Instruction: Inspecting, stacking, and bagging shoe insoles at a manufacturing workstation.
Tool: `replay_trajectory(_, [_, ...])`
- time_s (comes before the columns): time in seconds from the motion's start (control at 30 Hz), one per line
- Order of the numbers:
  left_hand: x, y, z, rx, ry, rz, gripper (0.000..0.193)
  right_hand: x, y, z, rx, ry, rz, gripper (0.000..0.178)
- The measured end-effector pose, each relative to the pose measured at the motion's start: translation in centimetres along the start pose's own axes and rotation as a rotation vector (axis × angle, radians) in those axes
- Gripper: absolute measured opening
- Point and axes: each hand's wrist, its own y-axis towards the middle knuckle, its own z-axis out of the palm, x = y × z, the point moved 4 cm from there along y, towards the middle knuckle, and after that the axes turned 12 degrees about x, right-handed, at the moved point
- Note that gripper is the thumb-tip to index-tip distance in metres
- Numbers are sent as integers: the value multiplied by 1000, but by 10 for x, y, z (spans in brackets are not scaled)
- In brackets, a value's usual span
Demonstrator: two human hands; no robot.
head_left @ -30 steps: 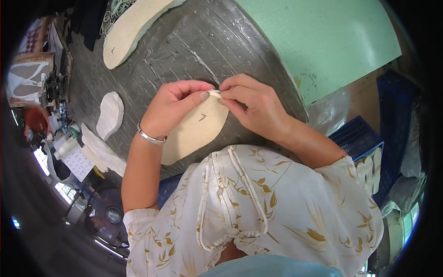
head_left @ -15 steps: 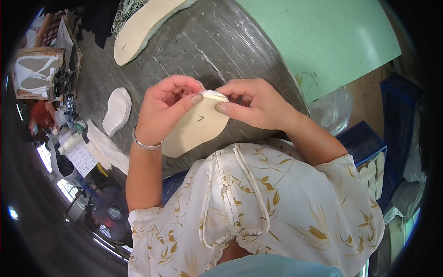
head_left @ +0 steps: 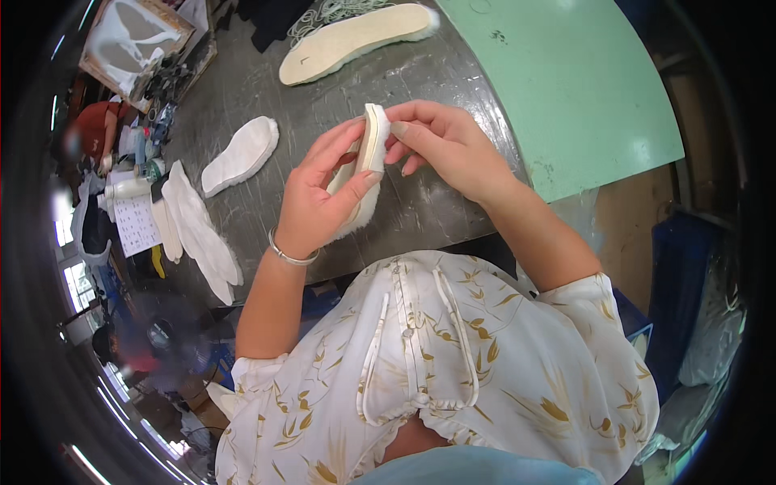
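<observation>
A fleece insole (head_left: pixel 374 144), cream on one face and fluffy white on the other, is tilted up on its edge above the grey table. My left hand (head_left: pixel 317 194) grips it around the middle, thumb on the near side and fingers behind. At the insole's upper end, my right hand (head_left: pixel 453 149) pinches the white fleece edge between thumb and forefinger, its other fingers curled. The insole's lower part is partly hidden behind my left hand.
Another insole (head_left: pixel 356 44) lies cream side up at the back beside tangled cords (head_left: pixel 339 11). A white fleece insole (head_left: pixel 241 155) and a stack of fleece pieces (head_left: pixel 198 230) lie left. A green board (head_left: pixel 574 89) covers the right. A person (head_left: pixel 95 129) is at far left.
The insole has turned from lying cream face up to standing on edge, showing its white fleece side. My right hand has shifted to its fleece edge. The whole view has swung left.
</observation>
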Motion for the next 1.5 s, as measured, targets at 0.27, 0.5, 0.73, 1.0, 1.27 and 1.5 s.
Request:
replay_trajectory(0.27, [-14, -16, -42, 69, -334, -24, 45, 44, 21, 38, -203, -698, -494, 24])
replay_trajectory(0.5, [-11, -22, -60, 180, -388, -94, 48, 60, 30, 47, 3, -999, -577, 14])
replay_trajectory(0.73, [49, -80, -50, -78, 223, -208, 57, 15, 14, -7, -9, -945, -333, 14])
replay_trajectory(1.0, [60, -96, -15, -261, 433, -98, 31, -2, 7, 24, 15, -1073, -327, 35])
replay_trajectory(1.27, [56, -122, -25, -331, 409, -114, 39, -17, 27, 76, 203, -1349, -411, 29])
replay_trajectory(1.5, [87, -160, -40, -444, 431, -180, 25, -24, 36, 89, 243, -1418, -330, 18])
